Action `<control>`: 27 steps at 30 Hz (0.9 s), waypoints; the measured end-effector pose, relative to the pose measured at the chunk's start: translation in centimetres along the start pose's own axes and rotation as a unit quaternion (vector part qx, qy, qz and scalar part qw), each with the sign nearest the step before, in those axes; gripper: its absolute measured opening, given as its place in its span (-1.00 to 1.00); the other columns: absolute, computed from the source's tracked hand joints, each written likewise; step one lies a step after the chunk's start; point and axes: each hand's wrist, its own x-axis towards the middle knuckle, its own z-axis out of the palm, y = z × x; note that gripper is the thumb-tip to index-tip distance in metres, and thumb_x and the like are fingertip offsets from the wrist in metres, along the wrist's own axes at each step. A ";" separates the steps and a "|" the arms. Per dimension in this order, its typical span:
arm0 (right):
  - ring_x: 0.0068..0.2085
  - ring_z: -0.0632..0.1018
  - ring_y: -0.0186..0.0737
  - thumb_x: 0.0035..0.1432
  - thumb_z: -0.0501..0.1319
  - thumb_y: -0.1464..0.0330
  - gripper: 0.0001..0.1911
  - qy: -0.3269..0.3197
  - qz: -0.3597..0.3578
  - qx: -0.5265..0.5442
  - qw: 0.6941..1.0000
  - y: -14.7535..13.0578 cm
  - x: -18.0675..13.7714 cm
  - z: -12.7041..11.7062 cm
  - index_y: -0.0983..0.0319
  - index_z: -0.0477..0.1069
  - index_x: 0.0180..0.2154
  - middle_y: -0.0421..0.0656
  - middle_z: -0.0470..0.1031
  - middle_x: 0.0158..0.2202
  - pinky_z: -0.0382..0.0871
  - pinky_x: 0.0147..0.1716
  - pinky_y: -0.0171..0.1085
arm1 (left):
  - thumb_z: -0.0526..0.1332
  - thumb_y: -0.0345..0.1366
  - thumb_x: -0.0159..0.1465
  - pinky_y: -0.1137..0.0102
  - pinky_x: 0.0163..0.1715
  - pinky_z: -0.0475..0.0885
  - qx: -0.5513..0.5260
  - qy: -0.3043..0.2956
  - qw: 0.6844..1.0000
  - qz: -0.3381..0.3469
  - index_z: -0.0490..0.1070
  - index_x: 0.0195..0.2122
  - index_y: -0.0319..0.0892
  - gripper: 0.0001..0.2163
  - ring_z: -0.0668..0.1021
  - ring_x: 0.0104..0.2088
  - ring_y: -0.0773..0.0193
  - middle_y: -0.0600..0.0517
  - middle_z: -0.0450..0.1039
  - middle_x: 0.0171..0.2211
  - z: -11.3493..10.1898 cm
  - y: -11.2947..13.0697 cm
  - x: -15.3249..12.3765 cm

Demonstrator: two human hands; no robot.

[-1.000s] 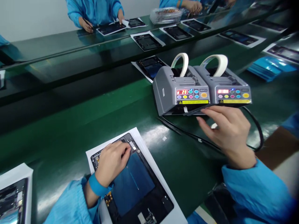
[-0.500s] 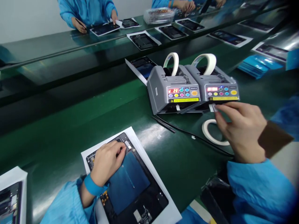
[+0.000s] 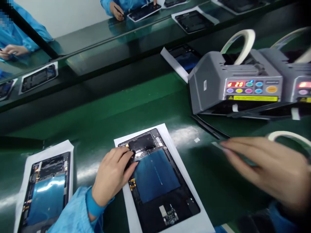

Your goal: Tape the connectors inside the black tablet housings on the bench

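An opened tablet [image 3: 157, 181] with a blue battery lies on a white sheet [image 3: 179, 158] on the green belt. My left hand [image 3: 113, 174] rests on its upper left corner, fingers curled and pressing near the black cover plate. My right hand [image 3: 269, 168] is blurred by motion to the right of the tablet; its fingertips pinch a small strip of tape [image 3: 217, 145]. Behind it stands a grey tape dispenser [image 3: 218, 84] with a white tape roll on top, and a second dispenser [image 3: 297, 77] beside it.
Another opened tablet [image 3: 46, 191] lies on a sheet at the left. A loose tape roll [image 3: 289, 136] and black tweezers [image 3: 209, 127] lie near the dispensers. More tablets sit on the far belt, where other people in blue sleeves [image 3: 116, 6] work.
My right hand has left the right dispenser's slot and swung down and left towards the tablet with a tape strip. The view has shifted left; my left hand stays on the tablet.
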 end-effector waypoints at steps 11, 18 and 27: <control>-0.31 0.52 -0.27 0.24 0.08 0.45 -0.83 -0.057 -0.202 0.110 0.972 -12.8 10.5 9.6 0.27 0.43 -0.21 -0.16 0.50 -0.25 0.34 -0.41 -0.32 | 0.13 -0.14 0.31 0.08 -0.05 0.38 0.026 0.002 0.999 -0.024 0.33 0.04 -0.27 -0.63 0.38 0.00 -0.06 -0.21 0.33 0.04 1.8 -1.7 -2.3; -0.30 0.50 -0.25 0.23 0.09 0.45 -0.84 -0.075 -0.216 0.095 0.969 -14.7 10.6 12.3 0.28 0.44 -0.22 -0.13 0.51 -0.24 0.33 -0.33 -0.29 | 0.14 -0.13 0.30 0.14 0.00 0.38 0.004 0.025 0.999 -0.031 0.38 -0.03 -0.29 -0.66 0.40 0.00 0.00 -0.17 0.37 0.02 2.5 -1.6 -2.8; -0.27 0.51 -0.23 0.23 0.13 0.45 -0.86 -0.084 -0.227 0.090 0.966 -15.0 10.6 12.3 0.30 0.45 -0.22 -0.12 0.53 -0.25 0.36 -0.31 -0.29 | 0.13 -0.13 0.30 0.19 0.00 0.37 -0.008 0.025 0.999 -0.033 0.37 -0.05 -0.28 -0.67 0.40 0.00 0.04 -0.14 0.37 0.00 2.7 -1.5 -3.0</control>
